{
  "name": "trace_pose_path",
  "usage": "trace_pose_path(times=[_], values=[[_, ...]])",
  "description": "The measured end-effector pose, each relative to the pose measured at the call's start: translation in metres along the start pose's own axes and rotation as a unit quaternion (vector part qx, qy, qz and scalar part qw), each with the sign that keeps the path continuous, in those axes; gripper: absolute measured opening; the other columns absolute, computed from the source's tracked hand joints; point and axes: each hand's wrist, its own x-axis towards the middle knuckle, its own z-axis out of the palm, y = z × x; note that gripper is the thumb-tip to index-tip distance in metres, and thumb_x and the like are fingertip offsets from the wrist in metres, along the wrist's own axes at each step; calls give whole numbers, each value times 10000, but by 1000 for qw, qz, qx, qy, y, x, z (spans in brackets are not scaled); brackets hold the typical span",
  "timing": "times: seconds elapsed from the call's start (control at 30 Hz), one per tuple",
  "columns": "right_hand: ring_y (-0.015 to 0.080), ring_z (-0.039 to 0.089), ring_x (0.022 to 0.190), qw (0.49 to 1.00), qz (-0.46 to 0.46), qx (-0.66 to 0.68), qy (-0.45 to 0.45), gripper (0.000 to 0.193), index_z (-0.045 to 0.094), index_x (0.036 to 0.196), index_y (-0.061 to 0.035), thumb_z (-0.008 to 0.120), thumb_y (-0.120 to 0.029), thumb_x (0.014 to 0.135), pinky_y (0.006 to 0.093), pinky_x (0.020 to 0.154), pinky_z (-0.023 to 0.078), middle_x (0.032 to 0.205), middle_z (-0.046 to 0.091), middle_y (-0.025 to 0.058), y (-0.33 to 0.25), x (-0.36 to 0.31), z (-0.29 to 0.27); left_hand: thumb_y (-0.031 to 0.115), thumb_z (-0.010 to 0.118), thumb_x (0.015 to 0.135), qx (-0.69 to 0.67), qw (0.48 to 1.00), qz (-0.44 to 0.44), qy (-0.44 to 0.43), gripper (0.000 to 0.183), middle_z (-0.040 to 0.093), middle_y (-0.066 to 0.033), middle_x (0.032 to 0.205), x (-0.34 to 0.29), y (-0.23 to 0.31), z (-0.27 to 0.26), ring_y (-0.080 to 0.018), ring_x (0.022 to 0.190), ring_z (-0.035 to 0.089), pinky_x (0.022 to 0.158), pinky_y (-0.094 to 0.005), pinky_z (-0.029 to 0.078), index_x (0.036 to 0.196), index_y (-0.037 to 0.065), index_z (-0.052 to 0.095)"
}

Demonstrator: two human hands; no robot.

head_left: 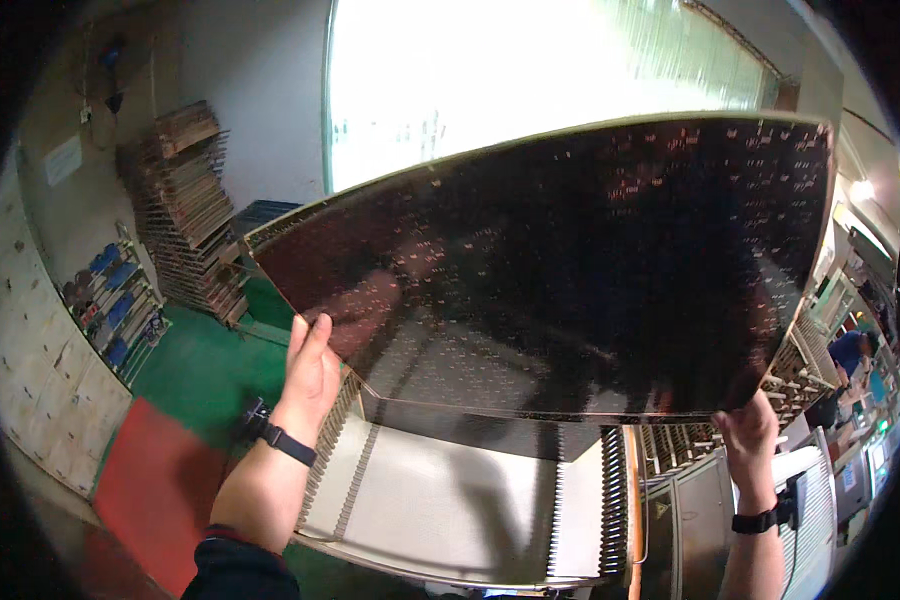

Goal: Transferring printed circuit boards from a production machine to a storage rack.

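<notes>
A large, thin, glossy black panel (570, 270), dotted with small coppery marks, is held up in front of me. My left hand (310, 370) grips its left edge, the thumb lying along the near side. At the lower right corner my right hand (750, 430) pinches the edge, with some fingers hidden behind the panel. Beneath the panel stands a white slotted rack (440, 490) with rows of dark teeth along its sides. Its far part is hidden by the panel.
Stacked wooden-edged racks (185, 190) lean by the back wall. A cart with blue parts (115, 290) stands at the left. The floor is green (195, 360) with a red patch (155, 490). Grey cabinets (695, 520) stand at the lower right; a person (850, 350) is farther off.
</notes>
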Motion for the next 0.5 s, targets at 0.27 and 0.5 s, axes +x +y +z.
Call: trace_pose_path(times=[0.27, 0.5], values=[[115, 624, 978, 997, 58, -44, 20, 294, 572, 1247, 10, 640, 1, 962, 256, 888, 491, 1070, 685, 73, 51, -3, 61, 254, 702, 963, 83, 996, 40, 18, 638, 484, -101, 1459, 14, -24, -41, -242, 1365, 449, 1194, -428, 305, 1472, 46, 380], [110, 641, 891, 993, 54, -83, 70, 228, 567, 1184, -23, 653, -31, 973, 244, 803, 509, 986, 695, 56, 87, -5, 65, 246, 707, 961, 81, 997, 0, -17, 666, 480, -98, 1489, 19, -35, -17, -236, 1397, 424, 1223, -471, 250, 1485, 35, 354]])
